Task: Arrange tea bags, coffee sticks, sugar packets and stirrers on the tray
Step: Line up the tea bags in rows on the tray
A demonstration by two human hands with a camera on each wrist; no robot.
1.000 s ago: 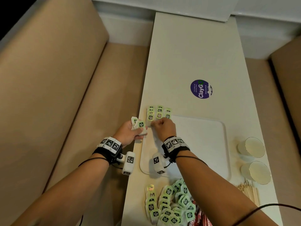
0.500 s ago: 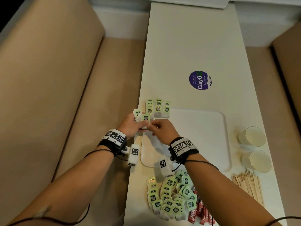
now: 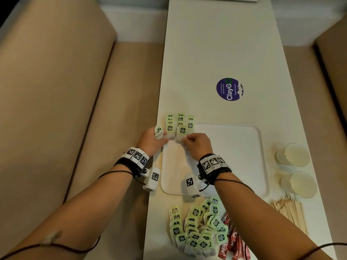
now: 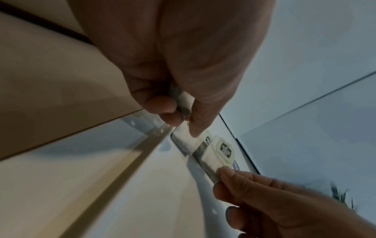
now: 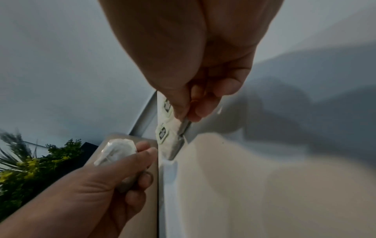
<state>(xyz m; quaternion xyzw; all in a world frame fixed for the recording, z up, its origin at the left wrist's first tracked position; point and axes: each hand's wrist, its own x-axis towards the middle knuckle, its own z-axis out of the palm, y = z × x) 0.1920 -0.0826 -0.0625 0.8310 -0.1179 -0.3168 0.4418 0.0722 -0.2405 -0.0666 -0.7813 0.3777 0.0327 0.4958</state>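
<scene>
A white tray [image 3: 234,156] lies mid-table with rows of green-labelled tea bags [image 3: 179,121] at its far left corner. My right hand [image 3: 185,140] pinches one tea bag [image 3: 181,133] by its near edge, just in front of those rows; the same pinch shows in the right wrist view [image 5: 179,128]. My left hand [image 3: 159,136] hovers at the tray's left rim and grips a small stack of tea bags [image 3: 158,130], seen as white pouches [image 5: 116,151] between its fingers. A loose pile of tea bags [image 3: 195,231] lies near me, with red coffee sticks [image 3: 232,241] beside it.
Wooden stirrers [image 3: 289,212] lie at the right front of the table. Two pale cups [image 3: 293,154] [image 3: 300,184] stand right of the tray. A purple round sticker [image 3: 230,89] is on the table beyond the tray. Beige bench seats flank the narrow table.
My right hand came back from the rows to my left hand, took a tea bag there, and has carried it forward to the rows. My left hand stayed put with fewer bags.
</scene>
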